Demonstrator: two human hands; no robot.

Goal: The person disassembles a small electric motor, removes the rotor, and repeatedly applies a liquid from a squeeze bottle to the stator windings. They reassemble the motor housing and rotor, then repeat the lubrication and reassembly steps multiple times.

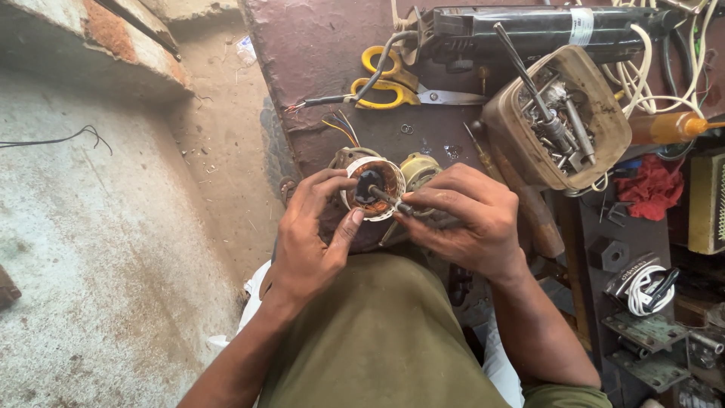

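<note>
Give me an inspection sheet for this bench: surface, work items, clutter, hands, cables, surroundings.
Surface: worn dark workbench, stained and dusty.
Job's things: round motor stator with copper windings, held over the lap; a thin dark tool pokes into its bore.
Clutter: yellow-handled scissors; tan tub full of metal tools and bits; red rag.
Grippers: left hand grips the stator rim; right hand holds the tool.
Cables: coloured leads from the stator; white cords piled at the right.
Surroundings: bare concrete floor; shelf of metal parts at the right.
</note>
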